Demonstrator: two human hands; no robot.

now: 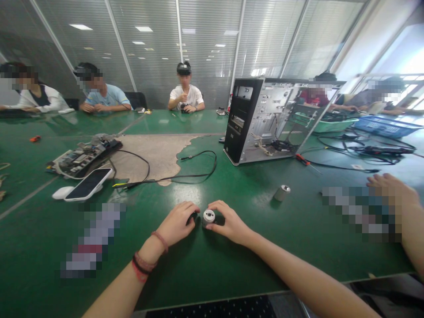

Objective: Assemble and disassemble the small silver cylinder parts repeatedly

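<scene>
My right hand (230,221) has its thumb and fingers curled around a small silvery motor (209,216). The motor stands upright on the green table, and its round pale face shows a dark centre with small holes. Just to the left, my left hand (179,222) is closed on a small black piece (192,217), mostly hidden by the fingers, so its kind cannot be made out. A narrow gap separates the two hands. A second silvery motor (282,193) stands farther right on the table, apart from both hands.
An opened computer case (236,121) stands beyond my right hand, with a screwdriver (303,160) beside it. Left lie a phone (89,184), a circuit-board assembly (88,154) and a black cable (195,176). Another person's hand (394,190) rests at the right.
</scene>
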